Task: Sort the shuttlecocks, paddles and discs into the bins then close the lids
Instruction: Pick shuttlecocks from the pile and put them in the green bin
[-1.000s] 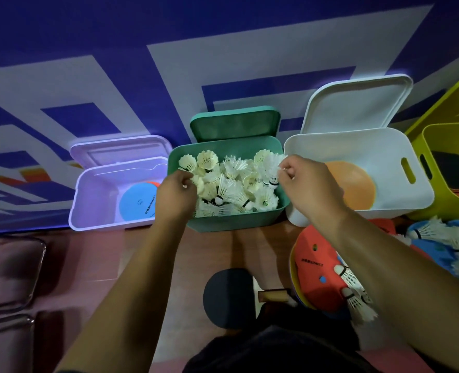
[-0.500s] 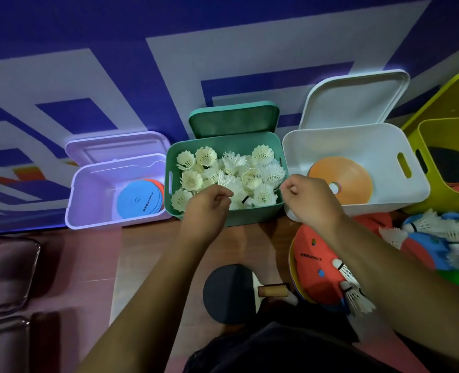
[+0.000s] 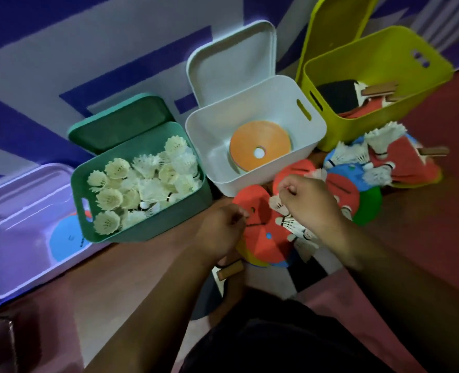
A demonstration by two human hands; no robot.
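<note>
Four open bins (image 3: 236, 114) line a blue-and-white wall (image 3: 61, 49) on reddish-brown floor (image 3: 147, 259).

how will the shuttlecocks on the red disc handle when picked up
Probably very light: the shuttlecocks are mostly thin white skirt. The skirts look crushable, so pinch gently. Lying sideways on the red disc, they may roll if nudged.

Four bins, four lids raised: lilac bin (image 3: 13, 265), green bin (image 3: 142, 232), white bin (image 3: 239, 184), yellow-green bin (image 3: 371, 125). Binned shuttlecocks (image 3: 142, 184): well over a dozen, exact count unclear. Orange discs (image 3: 258, 149): one stack, number unreadable. Blue disc (image 3: 66, 240): one. Binned paddle handles (image 3: 379, 90): two. Floor paddle handles: two, right handle (image 3: 435, 151), near handle (image 3: 229, 270). Loose shuttlecocks (image 3: 379, 138): roughly ten. Red floor discs (image 3: 260, 224): at least three.
</note>
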